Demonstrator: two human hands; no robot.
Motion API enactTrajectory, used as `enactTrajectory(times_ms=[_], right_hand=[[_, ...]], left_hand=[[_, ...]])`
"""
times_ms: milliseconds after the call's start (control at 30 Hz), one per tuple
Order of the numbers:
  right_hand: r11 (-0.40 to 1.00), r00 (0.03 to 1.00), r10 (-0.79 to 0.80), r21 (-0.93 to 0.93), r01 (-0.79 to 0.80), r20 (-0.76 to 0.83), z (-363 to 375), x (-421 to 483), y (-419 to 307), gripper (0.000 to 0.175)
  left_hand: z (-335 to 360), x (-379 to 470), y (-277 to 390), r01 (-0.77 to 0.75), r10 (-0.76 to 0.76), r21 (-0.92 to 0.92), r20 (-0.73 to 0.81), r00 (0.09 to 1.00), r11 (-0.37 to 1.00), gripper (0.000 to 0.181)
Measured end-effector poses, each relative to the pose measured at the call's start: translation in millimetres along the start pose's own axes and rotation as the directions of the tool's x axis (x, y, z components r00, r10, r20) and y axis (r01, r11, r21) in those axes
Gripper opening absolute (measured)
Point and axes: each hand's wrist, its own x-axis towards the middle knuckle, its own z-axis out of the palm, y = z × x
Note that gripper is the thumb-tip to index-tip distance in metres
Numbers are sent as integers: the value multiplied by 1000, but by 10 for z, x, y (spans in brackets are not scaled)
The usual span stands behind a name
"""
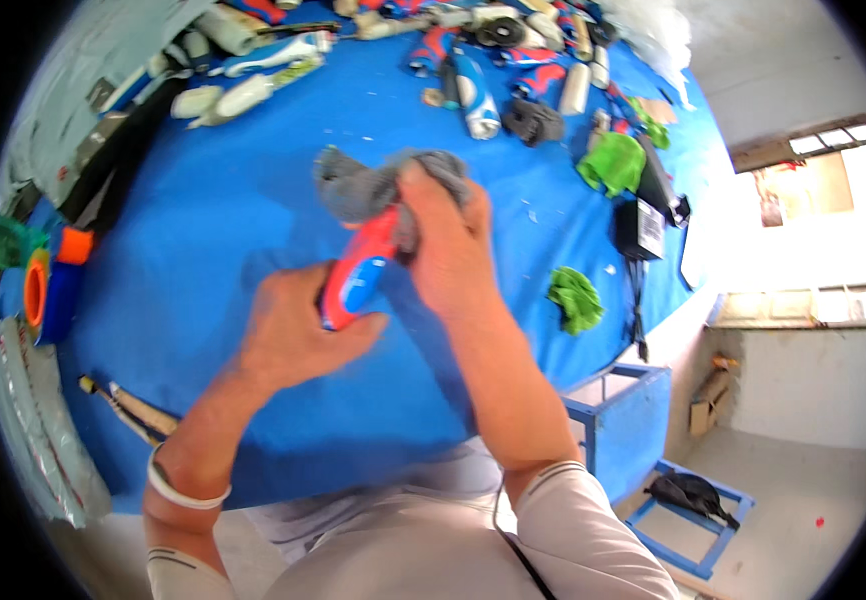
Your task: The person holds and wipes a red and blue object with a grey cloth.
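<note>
Over the blue table covering [200, 225], my left hand [298, 322] grips the lower end of a red and blue plastic handle or tube [362, 277]. It tilts up to the right. My right hand [448, 232] holds a crumpled grey cloth [365, 184] around its upper end, which is hidden by the cloth and fingers. A loose flap of the cloth hangs out to the left. What the red and blue thing is exactly, I cannot tell.
Many red, blue and white handle-like pieces [476, 94] lie along the far side. Green cloths [575, 300] and a black power adapter [639, 229] are at the right. An orange and blue tape dispenser [62, 277] stands left. A thin brush-like tool [114, 401] lies near left. A blue metal stool [628, 427] stands beside the table.
</note>
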Motion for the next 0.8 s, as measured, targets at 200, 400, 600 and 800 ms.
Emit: enactTrajectory(times_ms=[200,400,600,800], right_hand=[[957,1000,29,288,-29,6,-108,77,42,27],[998,998,-38,50,35,59,-30,75,34,31],[988,996,-87,-127,83,-26,-67,45,41,32],[995,998,-33,91,38,-48,-81,70,59,28]], left_hand=[[-118,76,-95,112,-25,-406,213,977,907,34],[29,39,-13,99,-90,-138,64,994,986,30],[103,8,-46,96,-98,-87,-10,995,992,30],[-73,40,-173,67,-21,-278,166,986,958,36]])
